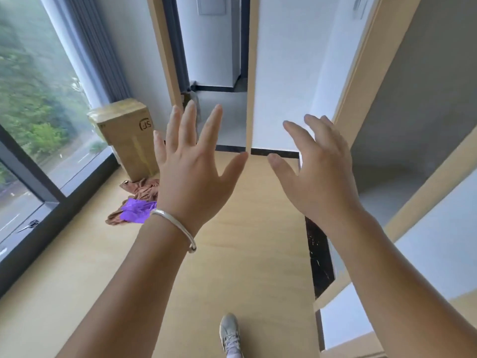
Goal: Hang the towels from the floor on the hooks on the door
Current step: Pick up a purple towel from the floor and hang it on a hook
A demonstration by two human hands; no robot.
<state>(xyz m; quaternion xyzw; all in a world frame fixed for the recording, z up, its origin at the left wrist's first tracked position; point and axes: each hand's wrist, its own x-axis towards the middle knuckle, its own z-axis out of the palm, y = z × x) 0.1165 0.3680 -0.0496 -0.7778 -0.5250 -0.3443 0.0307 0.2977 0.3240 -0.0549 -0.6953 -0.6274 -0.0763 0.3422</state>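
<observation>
— Both hands up and empty: left hand (pixel 192 174) with fingers spread wide and straight, right hand (pixel 316 174) with fingers loosely fanned, a touch bent, holding nothing.

— And the towels?

— Down on the wooden floor (pixel 245 254), low left, bunched against the foot of the cardboard box (pixel 126 135) by the window (pixel 38 99). A brown towel (pixel 143 189) underneath, a purple towel (pixel 135 210) crumpled on top, the two touching and partly hidden behind the left wrist.

— Hooks visible?

— None in view. Only the edge of the door (pixel 251 73), ajar, straight ahead between the two hands. Probably on a face not shown here; cannot tell which.

— So the step at hand?

— By the look of it, going to the pile for a first pick-up. Nothing hung so far, to judge from both towels lying on the floor.

— Best way to do it?

— Step left and crouch toward the box rather than stretch from here; pile well apart from both hands. Take the purple one first, being on top. Pinch near a corner or a hem, lift clear, shake loose, so the brown one stays put and no fold snags.

— Risks?

— Grabbing both layers at once, or dragging cloth under the shoe (pixel 229 334). Worth checking for a hanging loop; none discernible in the crumple.
</observation>
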